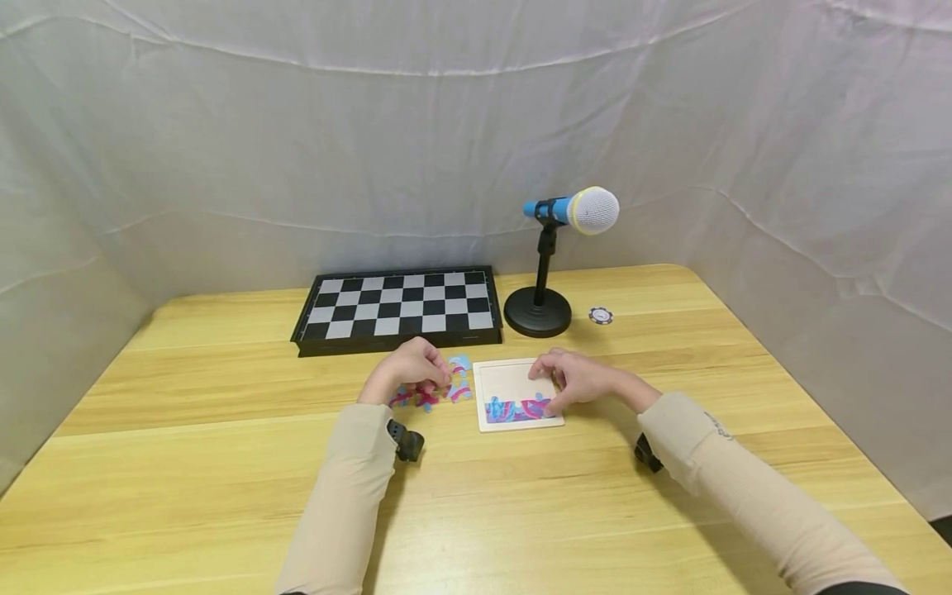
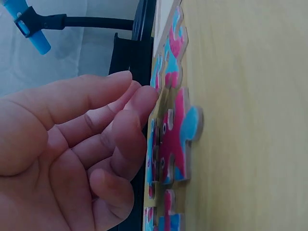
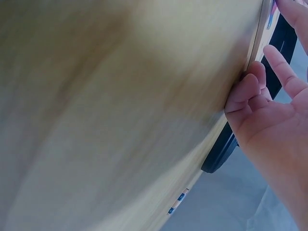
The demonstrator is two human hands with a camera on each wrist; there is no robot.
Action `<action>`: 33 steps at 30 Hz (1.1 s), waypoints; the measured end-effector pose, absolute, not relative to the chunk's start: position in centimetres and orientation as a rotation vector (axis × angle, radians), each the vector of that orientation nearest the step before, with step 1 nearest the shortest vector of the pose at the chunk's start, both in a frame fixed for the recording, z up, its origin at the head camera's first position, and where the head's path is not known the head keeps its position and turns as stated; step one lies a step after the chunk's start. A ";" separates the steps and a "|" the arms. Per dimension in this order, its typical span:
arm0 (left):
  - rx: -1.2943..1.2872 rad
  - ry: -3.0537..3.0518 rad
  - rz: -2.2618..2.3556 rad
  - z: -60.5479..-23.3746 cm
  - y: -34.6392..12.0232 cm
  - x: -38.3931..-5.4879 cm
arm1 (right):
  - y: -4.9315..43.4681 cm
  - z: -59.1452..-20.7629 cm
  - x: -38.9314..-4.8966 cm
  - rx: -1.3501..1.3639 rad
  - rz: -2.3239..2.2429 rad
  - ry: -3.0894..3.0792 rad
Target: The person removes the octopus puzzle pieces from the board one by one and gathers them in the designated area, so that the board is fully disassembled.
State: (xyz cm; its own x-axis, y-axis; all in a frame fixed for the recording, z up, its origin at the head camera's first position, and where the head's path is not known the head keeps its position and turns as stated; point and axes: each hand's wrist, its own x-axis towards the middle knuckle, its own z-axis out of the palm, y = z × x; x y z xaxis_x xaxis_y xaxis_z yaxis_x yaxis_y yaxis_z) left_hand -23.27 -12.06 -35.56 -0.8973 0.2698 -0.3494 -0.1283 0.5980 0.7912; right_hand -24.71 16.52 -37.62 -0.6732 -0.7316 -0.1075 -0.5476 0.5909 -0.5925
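My left hand (image 1: 412,364) hovers low over loose jigsaw pieces (image 1: 426,399), left of a pale wooden puzzle tray (image 1: 513,380). Its fingers are bent and relaxed; in the left wrist view the fingertips come close to a blue-and-pink piece, and whether they touch it cannot be told. A pink piece with a blue knob (image 2: 175,139) lies beside them. Along the tray's near side sits a row of joined blue, purple and pink pieces (image 1: 513,411). My right hand (image 1: 583,380) rests at the tray's right edge, thumb by the rightmost fitted piece, fingers at the upper right.
Behind the pieces lies a black-and-white checkered board (image 1: 397,306). A blue microphone with a white head (image 1: 592,211) stands on a black round base (image 1: 537,312) behind the tray. A poker chip (image 1: 600,316) lies to its right. Light curtains enclose the wooden table (image 1: 223,479).
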 end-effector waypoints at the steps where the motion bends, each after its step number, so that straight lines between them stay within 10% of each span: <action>1: 0.117 2.391 1.228 -35.5 -12.0 -23.3 | 16.5 -37.6 -24.7 -1.042 -0.756 2.482; 33: 0.426 2.420 1.168 -36.0 -8.9 -22.5 | 16.0 -37.7 -24.5 -1.219 -0.789 2.417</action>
